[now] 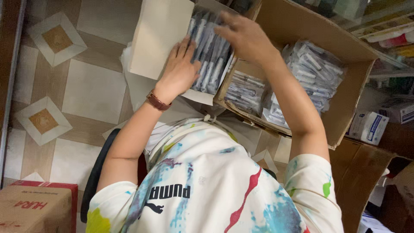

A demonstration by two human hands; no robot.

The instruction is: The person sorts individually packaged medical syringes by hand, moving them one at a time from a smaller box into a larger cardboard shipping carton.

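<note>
An open white carton (160, 36) lies on the floor in front of me, its flap folded out to the left. Inside is a row of slim clear-wrapped packets (212, 64) with dark and white contents. My left hand (180, 69) lies flat on the near left part of the row, fingers apart; a brown strap is on that wrist. My right hand (245, 36) reaches across the far end of the row, fingers curled down over the packets there. What is under its palm is hidden.
A big brown cardboard box (345, 108) stands open at the right, holding clear bags of similar packets (317, 69). A small white and blue box (367, 126) lies beyond it. Another cardboard box (36, 207) sits at lower left on the tiled floor (92, 90).
</note>
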